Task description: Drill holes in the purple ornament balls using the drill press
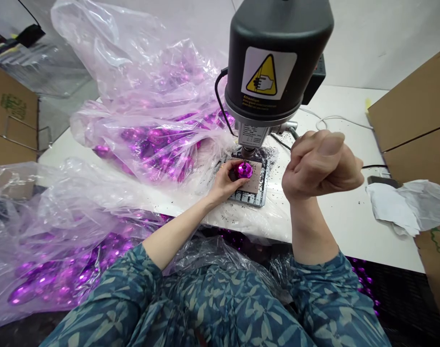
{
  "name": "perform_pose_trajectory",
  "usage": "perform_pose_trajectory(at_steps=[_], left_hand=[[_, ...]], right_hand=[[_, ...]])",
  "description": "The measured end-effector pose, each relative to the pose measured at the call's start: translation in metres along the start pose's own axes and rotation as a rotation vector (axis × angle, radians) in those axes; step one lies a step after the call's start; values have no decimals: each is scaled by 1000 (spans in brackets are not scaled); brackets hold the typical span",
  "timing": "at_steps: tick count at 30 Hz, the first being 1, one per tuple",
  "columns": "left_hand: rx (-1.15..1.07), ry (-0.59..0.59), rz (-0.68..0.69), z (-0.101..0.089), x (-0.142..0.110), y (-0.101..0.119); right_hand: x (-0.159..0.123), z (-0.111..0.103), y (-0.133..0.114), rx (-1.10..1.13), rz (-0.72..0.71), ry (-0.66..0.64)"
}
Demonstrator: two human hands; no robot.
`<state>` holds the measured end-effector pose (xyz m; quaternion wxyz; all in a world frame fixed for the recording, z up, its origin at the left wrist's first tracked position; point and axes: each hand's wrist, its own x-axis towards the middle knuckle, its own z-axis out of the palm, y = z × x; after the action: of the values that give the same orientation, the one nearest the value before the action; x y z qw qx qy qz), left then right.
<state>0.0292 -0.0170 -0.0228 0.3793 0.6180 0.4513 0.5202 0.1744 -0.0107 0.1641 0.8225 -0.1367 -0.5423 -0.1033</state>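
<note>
My left hand [226, 181] pinches a shiny faceted purple piece [245, 169], round in shape, between thumb and fingers. The piece rests on a brown board [254, 179] over the slotted metal base [262, 195] of a black bench drill press [281, 29]. Directly above it is the drill's chuck [247, 152], its bit at or close to the top of the piece; contact is hard to make out. To the right, my right hand [321, 166] is closed in a fist around the feed lever [293, 131], most of which the fingers hide.
Clear plastic bags of shiny purple pieces lie on the table's left [155, 149] and at lower left [71, 270]. Cardboard boxes stand at the right [415, 106] and left [12, 111]. Crumpled white paper [393, 205] lies at right. Dark shavings surround the base; cables run behind.
</note>
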Motion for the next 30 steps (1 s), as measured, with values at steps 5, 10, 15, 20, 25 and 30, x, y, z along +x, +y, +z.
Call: perform_pose_trajectory(at_steps=[5,10,15,20,25,30], left_hand=[[8,6,4,0,0,1],[6,5,-4,0,0,4],[-25,1,-9,1,-2,3],[1,19,-2,2,1,3],[176,113,36,-1,-20,29],[157,-303,470,-10,-104,56]], right_hand=[[-12,-9,6,12,-62,-9],[-21,-17,16,7,-137,-30],[-27,-23,20,88,-256,-112],[-6,-7,6,49,-105,-50],[45,26,1,8,198,-44],[58,25,4,138,392,-103]])
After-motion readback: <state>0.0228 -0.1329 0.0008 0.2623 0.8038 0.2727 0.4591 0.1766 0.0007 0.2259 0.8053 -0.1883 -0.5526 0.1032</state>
